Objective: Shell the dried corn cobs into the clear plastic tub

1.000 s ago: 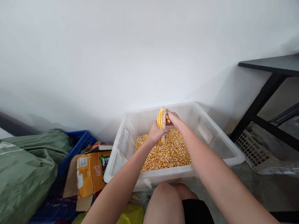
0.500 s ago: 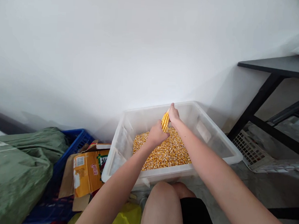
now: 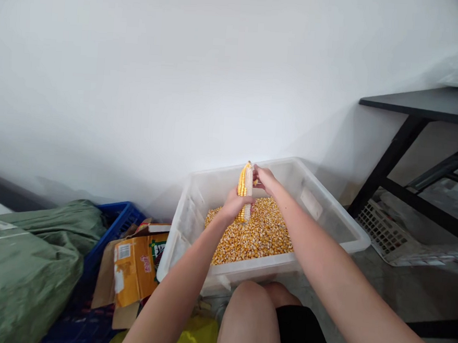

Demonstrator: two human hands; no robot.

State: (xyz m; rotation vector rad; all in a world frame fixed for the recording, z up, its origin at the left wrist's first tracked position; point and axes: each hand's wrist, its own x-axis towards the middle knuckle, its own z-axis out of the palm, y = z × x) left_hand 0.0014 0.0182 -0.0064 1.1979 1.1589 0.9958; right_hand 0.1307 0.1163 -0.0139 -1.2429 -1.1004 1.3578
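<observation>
My left hand [image 3: 234, 203] is wrapped round a corn cob [image 3: 245, 185], held upright above a clear plastic bin [image 3: 190, 277]. Yellow kernels cover the cob's left side, while its right side is a bare, pale strip. My right hand [image 3: 265, 178] is beside the cob's upper right, its fingers curled and partly hidden. A few yellow kernels show at those fingers. Below both hands, a heap of loose corn kernels [image 3: 257, 239] lies in the bin.
At left, a green sack [image 3: 30, 262] lies over a blue crate [image 3: 126, 214]. A torn orange carton [image 3: 134, 267] and a yellow bag [image 3: 197, 336] are near the bin. A black table [image 3: 425, 104] stands at right, with a white basket [image 3: 385, 232] beneath. My knee [image 3: 248, 314] is against the front.
The cob has turned, so its bare strip now faces me. My left hand has moved slightly left with it. My right hand has come off the cob's top to its side, kernels at its fingers.
</observation>
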